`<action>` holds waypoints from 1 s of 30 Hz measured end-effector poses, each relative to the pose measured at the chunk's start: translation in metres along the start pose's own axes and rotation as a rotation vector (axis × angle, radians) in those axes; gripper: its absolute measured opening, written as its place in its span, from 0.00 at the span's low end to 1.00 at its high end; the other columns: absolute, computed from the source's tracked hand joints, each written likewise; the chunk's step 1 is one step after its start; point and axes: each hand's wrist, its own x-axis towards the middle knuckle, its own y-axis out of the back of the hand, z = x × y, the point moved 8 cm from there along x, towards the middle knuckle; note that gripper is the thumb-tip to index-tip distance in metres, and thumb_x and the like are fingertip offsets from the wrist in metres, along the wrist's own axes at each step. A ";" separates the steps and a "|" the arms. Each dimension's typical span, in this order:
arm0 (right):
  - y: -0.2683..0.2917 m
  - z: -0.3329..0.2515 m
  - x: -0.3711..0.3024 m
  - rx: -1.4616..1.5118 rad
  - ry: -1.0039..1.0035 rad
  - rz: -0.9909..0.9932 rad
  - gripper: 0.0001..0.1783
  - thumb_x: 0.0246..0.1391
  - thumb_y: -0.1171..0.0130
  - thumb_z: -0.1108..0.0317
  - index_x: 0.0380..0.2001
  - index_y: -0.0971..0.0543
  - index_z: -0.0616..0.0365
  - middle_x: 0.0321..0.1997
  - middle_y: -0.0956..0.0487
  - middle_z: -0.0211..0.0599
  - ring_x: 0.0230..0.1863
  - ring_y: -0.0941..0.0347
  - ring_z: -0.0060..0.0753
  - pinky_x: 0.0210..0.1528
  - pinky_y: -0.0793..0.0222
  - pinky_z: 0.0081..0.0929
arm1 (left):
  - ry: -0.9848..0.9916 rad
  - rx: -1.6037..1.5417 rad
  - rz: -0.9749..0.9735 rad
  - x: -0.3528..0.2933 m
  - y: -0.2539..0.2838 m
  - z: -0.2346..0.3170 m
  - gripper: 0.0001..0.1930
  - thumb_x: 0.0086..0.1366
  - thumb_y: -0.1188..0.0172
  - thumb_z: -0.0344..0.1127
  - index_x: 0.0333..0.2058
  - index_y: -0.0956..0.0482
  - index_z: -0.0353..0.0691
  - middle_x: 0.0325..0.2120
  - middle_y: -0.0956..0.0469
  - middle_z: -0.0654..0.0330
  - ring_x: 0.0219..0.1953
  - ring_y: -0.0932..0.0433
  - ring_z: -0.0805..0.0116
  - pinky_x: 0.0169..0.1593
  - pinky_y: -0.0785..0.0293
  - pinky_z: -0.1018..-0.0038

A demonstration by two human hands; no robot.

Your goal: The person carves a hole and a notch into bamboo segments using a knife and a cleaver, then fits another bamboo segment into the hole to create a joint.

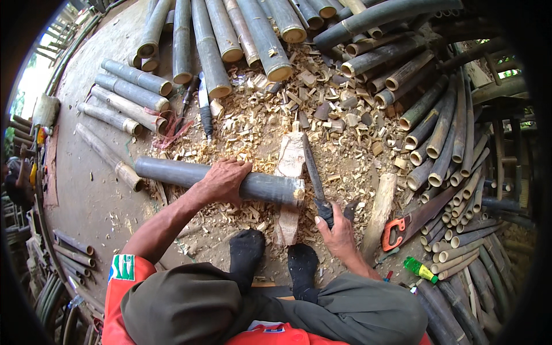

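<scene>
Looking down from the head view, the person sits with both dark-socked feet [275,261] near a wooden chopping block [289,172] that lies on ground strewn with pale chips [259,123]. No container shows clearly; a small green bottle [419,268] lies on the ground at the right, and what is in it cannot be told. The left hand [225,180] lies over a grey bamboo pole [172,172], fingers curled round its top, holding it flat across the block; the pole's cut end [298,192] sits just past the block's right edge. The right hand [338,227] is closed tight round the dark handle of a long knife [313,169], whose blade runs up and away from the person, lying just beside the pole's cut end and along the block's right side. To the right of that hand a pale log [379,213] lies on the ground, and beyond it a saw [411,221] with an orange handle. Short grey bamboo lengths [129,95] lie in a row at the upper left, well apart from the hands, and another length [106,156] lies slanted below them. Long bamboo stems [230,40] fan out along the top, and a heap of thinner cut pieces [445,138] fills the right side. Two more dark-handled tools [198,103] lie among the chips near the stems' ends.
</scene>
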 end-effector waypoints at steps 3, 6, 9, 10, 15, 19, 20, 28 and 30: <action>-0.004 -0.006 -0.003 -0.011 0.002 0.014 0.25 0.67 0.39 0.66 0.61 0.35 0.64 0.38 0.20 0.56 0.38 0.18 0.59 0.39 0.24 0.49 | 0.009 -0.115 -0.200 0.008 -0.005 -0.007 0.40 0.36 0.16 0.50 0.48 0.23 0.41 0.38 0.17 0.51 0.45 0.16 0.49 0.50 0.22 0.55; -0.011 -0.010 0.004 -0.078 0.009 -0.018 0.24 0.68 0.39 0.68 0.60 0.35 0.65 0.37 0.19 0.62 0.36 0.18 0.65 0.36 0.23 0.53 | 0.005 -0.142 -0.194 0.018 -0.009 -0.014 0.35 0.38 0.18 0.48 0.46 0.19 0.40 0.36 0.15 0.52 0.41 0.15 0.51 0.48 0.19 0.57; -0.009 -0.021 0.012 -0.142 0.067 -0.002 0.26 0.68 0.38 0.67 0.61 0.35 0.67 0.38 0.18 0.65 0.36 0.16 0.67 0.34 0.22 0.53 | 0.009 -0.165 -0.192 0.023 -0.011 -0.013 0.33 0.39 0.18 0.47 0.45 0.17 0.40 0.36 0.14 0.52 0.40 0.14 0.52 0.48 0.17 0.58; -0.005 -0.030 0.012 -0.139 0.080 0.009 0.26 0.68 0.37 0.67 0.61 0.34 0.67 0.39 0.18 0.65 0.36 0.16 0.67 0.34 0.21 0.52 | 0.016 -0.170 -0.194 0.022 -0.011 -0.014 0.33 0.39 0.18 0.48 0.45 0.16 0.40 0.36 0.13 0.52 0.40 0.14 0.52 0.48 0.17 0.58; 0.010 -0.075 0.010 -0.116 0.377 0.210 0.25 0.69 0.38 0.66 0.60 0.34 0.69 0.35 0.16 0.53 0.30 0.15 0.56 0.30 0.20 0.46 | 0.041 -0.190 -0.202 0.019 -0.016 -0.019 0.35 0.38 0.18 0.48 0.47 0.16 0.42 0.35 0.13 0.53 0.40 0.14 0.53 0.47 0.17 0.59; -0.023 -0.012 0.026 -0.296 0.141 -0.019 0.22 0.66 0.36 0.69 0.55 0.33 0.70 0.33 0.20 0.57 0.28 0.17 0.58 0.27 0.18 0.49 | 0.072 -0.203 -0.217 0.021 -0.019 -0.017 0.35 0.37 0.17 0.47 0.47 0.15 0.42 0.36 0.13 0.53 0.40 0.13 0.53 0.46 0.17 0.58; -0.023 -0.014 0.022 -0.278 0.164 -0.006 0.21 0.67 0.37 0.69 0.54 0.33 0.69 0.35 0.20 0.57 0.28 0.17 0.55 0.29 0.17 0.47 | 0.080 -0.194 -0.213 0.020 -0.015 -0.016 0.35 0.37 0.17 0.47 0.46 0.15 0.42 0.36 0.13 0.53 0.40 0.13 0.53 0.46 0.18 0.58; 0.000 -0.052 0.015 -0.162 0.328 0.120 0.18 0.68 0.38 0.70 0.52 0.32 0.70 0.34 0.18 0.50 0.26 0.17 0.44 0.24 0.18 0.34 | 0.060 -0.179 -0.160 0.021 -0.008 -0.011 0.34 0.36 0.17 0.47 0.45 0.15 0.42 0.35 0.13 0.52 0.40 0.13 0.51 0.48 0.19 0.56; -0.020 -0.011 0.022 -0.322 0.112 -0.043 0.17 0.68 0.38 0.70 0.50 0.32 0.69 0.32 0.19 0.49 0.25 0.18 0.43 0.23 0.19 0.32 | 0.062 -0.174 -0.154 0.020 -0.008 -0.009 0.34 0.35 0.17 0.47 0.45 0.16 0.43 0.35 0.13 0.52 0.40 0.13 0.51 0.48 0.19 0.56</action>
